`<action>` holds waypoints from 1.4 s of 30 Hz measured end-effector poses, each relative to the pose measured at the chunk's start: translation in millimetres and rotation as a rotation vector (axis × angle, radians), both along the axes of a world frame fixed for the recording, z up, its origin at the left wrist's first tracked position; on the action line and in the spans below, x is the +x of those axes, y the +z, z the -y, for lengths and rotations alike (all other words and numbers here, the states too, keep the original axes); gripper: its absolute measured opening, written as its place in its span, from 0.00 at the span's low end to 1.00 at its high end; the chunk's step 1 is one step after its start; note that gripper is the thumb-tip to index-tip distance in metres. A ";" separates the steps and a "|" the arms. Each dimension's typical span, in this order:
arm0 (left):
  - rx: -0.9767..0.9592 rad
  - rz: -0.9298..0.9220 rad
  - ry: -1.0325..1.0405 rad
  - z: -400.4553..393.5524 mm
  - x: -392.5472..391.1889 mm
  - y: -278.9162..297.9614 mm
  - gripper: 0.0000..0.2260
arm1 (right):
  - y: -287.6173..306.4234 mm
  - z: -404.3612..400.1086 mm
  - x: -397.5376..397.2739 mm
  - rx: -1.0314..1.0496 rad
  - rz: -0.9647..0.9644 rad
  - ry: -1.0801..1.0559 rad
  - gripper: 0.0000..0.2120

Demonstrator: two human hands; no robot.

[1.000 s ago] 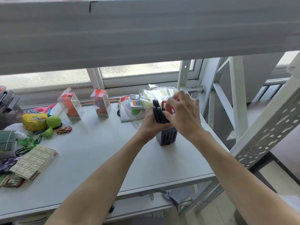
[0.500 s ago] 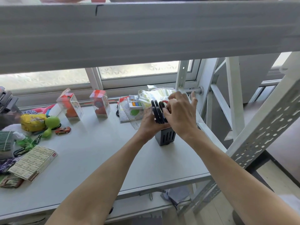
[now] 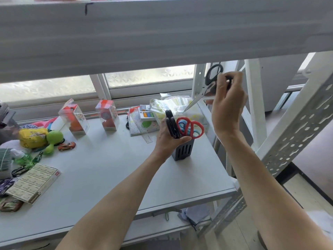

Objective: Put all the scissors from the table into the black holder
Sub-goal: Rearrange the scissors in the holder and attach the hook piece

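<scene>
The black slotted holder (image 3: 182,150) stands on the white table (image 3: 100,170), towards its right side. Red-handled scissors (image 3: 194,127), blue-handled scissors (image 3: 184,127) and black-handled scissors (image 3: 171,125) stick up out of it. My left hand (image 3: 168,141) wraps the holder's upper left side and touches the black handles. My right hand (image 3: 227,105) is raised above and to the right of the holder, closed on a pair of black-handled scissors (image 3: 209,83) whose blades point down-left.
A white shelf beam (image 3: 162,33) hangs low across the top. A perforated metal rack post (image 3: 295,130) slants on the right. Boxed toys (image 3: 74,117), a yellow pack (image 3: 32,135), a green toy (image 3: 54,138), a toy car (image 3: 67,146) and a flat box (image 3: 34,183) crowd the table's left and back.
My right hand has risen from the holder's top, up and to the right, with black-handled scissors in it. The red handles in the holder are now uncovered. My left hand stays on the holder.
</scene>
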State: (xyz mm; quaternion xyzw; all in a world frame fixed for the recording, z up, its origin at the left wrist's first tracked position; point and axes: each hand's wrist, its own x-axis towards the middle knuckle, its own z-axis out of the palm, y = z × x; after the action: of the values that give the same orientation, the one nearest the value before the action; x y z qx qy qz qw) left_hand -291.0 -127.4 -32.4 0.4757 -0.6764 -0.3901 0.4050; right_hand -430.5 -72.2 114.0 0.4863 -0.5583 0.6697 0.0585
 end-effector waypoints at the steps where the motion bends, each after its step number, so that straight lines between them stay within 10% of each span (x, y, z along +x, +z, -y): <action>1: -0.006 -0.007 0.013 -1.7 -1.1 0.2 0.37 | 1.3 0.6 -6.3 -0.039 0.051 -0.031 0.12; 8: -0.025 -0.079 0.141 -11.2 -10.5 2.4 0.29 | -32.0 0.1 -28.2 -0.011 -0.115 -0.224 0.15; 17: -0.098 -0.095 0.288 -18.0 -25.6 9.4 0.19 | -71.8 -10.6 -25.4 0.326 -0.576 0.118 0.11; 26: -0.102 0.077 0.234 -7.0 -17.9 7.8 0.28 | -82.1 -14.5 -25.3 0.513 -0.442 0.310 0.25; 32: 0.024 -0.001 0.033 -0.2 -8.1 13.4 0.15 | -77.5 -8.9 -19.2 0.511 -0.498 0.218 0.14; 42: 0.029 0.066 -0.146 -1.1 1.7 12.7 0.27 | -74.2 1.5 17.0 0.416 -0.419 -0.004 0.13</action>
State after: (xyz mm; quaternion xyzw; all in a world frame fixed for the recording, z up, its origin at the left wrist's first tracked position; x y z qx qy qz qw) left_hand -289.3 -126.3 -19.7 0.4436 -0.7165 -0.4125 0.3461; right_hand -413.5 -73.8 39.9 0.6145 -0.6602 0.4257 0.0731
